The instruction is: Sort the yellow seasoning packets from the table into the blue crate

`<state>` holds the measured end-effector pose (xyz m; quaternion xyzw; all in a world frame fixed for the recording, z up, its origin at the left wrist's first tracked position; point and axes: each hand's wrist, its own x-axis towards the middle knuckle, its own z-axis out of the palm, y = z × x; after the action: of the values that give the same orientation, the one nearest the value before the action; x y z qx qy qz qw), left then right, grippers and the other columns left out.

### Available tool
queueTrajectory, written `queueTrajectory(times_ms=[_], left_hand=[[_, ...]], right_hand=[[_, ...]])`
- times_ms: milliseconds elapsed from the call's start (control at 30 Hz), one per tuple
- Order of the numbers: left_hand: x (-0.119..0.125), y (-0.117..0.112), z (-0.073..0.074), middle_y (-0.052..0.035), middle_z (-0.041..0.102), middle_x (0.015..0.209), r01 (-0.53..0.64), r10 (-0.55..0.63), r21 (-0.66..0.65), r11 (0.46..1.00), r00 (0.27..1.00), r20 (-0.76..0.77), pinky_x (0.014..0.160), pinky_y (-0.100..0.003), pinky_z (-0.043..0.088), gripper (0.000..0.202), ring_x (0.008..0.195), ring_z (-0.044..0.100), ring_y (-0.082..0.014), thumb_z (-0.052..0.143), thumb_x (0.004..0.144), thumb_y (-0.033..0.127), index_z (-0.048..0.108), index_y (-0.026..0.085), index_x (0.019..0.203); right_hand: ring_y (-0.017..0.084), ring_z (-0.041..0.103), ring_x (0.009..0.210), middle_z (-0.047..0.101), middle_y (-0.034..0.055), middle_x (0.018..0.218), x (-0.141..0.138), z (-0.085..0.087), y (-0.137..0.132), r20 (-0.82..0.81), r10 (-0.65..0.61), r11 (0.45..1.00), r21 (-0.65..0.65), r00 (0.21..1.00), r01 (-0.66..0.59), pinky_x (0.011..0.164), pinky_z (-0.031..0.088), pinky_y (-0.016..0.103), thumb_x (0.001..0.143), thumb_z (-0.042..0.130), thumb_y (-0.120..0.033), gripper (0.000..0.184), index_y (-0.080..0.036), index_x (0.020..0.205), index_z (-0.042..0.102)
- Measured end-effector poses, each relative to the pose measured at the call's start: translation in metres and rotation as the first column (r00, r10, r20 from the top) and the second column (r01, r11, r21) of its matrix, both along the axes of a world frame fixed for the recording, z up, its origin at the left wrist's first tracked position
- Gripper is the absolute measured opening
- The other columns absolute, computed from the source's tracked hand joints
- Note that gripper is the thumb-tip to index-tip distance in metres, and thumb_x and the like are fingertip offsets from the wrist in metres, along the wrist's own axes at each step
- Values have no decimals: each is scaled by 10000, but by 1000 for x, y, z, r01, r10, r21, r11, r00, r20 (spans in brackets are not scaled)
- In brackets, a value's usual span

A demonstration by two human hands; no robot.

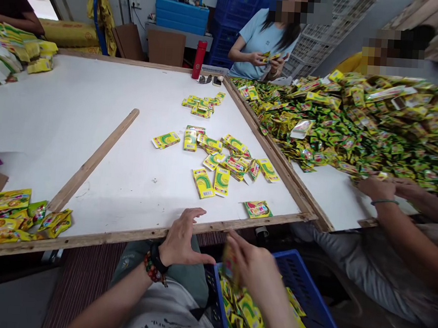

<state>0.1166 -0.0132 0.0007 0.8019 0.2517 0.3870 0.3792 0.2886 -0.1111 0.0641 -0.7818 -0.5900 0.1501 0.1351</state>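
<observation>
My left hand [181, 241] is over the table's near edge, thumb and fingers spread apart with nothing between them. Lower right, my right hand [255, 267] is smeared by motion above a blue plastic crate [309, 293]. Its fingers are closed on a small yellow candy box [230, 258], partly hidden by the hand. Many yellow-green boxes [249, 312] lie inside the crate. On the white table [128, 188], one box [258, 209] lies by the front rail, and several more boxes [221, 180] are scattered farther back.
A loose wooden strip [93, 161] lies on the table. Foil packets [11, 215] are at the left corner. Beyond a wooden divider [275, 152] is a large heap of packets [340, 127]. A red flask [199, 60] stands at the back. Co-workers sit around; one person's hands [381, 186] are at right.
</observation>
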Motion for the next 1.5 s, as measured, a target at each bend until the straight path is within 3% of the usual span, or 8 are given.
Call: queueTrajectory(times_ms=[133, 233, 400, 533, 767, 1100, 1300, 1500], left_hand=[[4, 1, 0, -122, 554, 1173, -14, 11, -83, 996, 999, -43, 811, -374, 540, 498, 1013, 576, -228, 606, 853, 362, 387, 206, 1272], [9, 1, -1, -101, 581, 1112, -91, 83, -92, 992, 992, -92, 821, -372, 537, 362, 974, 582, -209, 545, 877, 241, 440, 202, 1221], [8, 0, -2, -78, 618, 1006, -187, 184, -114, 976, 982, -43, 728, -311, 560, 202, 896, 612, -182, 484, 893, 185, 527, 191, 1090], [14, -9, 3, -97, 614, 1117, -279, 280, -83, 957, 960, 10, 799, -341, 578, 296, 979, 626, -195, 489, 898, 186, 503, 202, 1193], [39, -8, 10, -217, 415, 1422, -419, 422, 61, 906, 906, -31, 1009, -491, 476, 855, 1291, 473, -323, 630, 803, 224, 100, 168, 1472], [15, -2, -19, -133, 568, 1207, -496, 491, 105, 862, 868, 73, 799, -380, 554, 572, 1059, 635, -262, 657, 725, 255, 349, 216, 1206], [15, 3, -5, -168, 559, 1233, -305, 306, -55, 951, 952, -6, 801, -403, 544, 639, 1052, 634, -273, 615, 709, 228, 287, 185, 1256], [16, 6, 0, -70, 638, 919, -272, 236, -133, 953, 943, -235, 639, -358, 517, 515, 790, 664, -266, 630, 672, 282, 384, 193, 1116]], right_hand=[[386, 626, 1082, 617, 251, 1253, 61, -11, -3, 366, -235, 962, -47, 901, 270, 734, 531, 431, 883, 514, -519, 571, -135, 1300, 584], [395, 421, 1322, 430, 281, 1438, 85, -32, 37, 369, -254, 962, 1, 894, 273, 946, 436, 486, 877, 534, -293, 565, -72, 1392, 465], [313, 625, 1073, 724, 160, 1034, 95, -41, 97, 312, -171, 984, 16, 935, 175, 909, 422, 420, 793, 541, -124, 231, -156, 908, 738], [268, 682, 751, 730, 168, 812, 68, -19, 95, 309, -320, 943, 194, 895, 271, 699, 444, 338, 901, 424, -219, 297, -110, 900, 701], [174, 588, 510, 655, 25, 587, -48, 3, 65, -458, -237, 759, 464, 857, 458, 548, 450, 270, 854, 550, -351, 233, -227, 658, 572], [186, 639, 766, 734, 22, 881, -47, -1, 78, -945, 13, 948, 116, 328, 298, 671, 521, 274, 735, 725, -403, 313, -199, 973, 738], [270, 630, 1130, 711, 41, 1169, -47, -4, 72, -869, 166, 974, 217, 466, 57, 1009, 464, 430, 833, 649, -365, 350, -242, 1157, 703], [283, 701, 991, 732, 38, 1088, -48, -19, 66, -813, 73, 940, 249, 577, 233, 908, 547, 438, 828, 654, -348, 289, -234, 1081, 733]])
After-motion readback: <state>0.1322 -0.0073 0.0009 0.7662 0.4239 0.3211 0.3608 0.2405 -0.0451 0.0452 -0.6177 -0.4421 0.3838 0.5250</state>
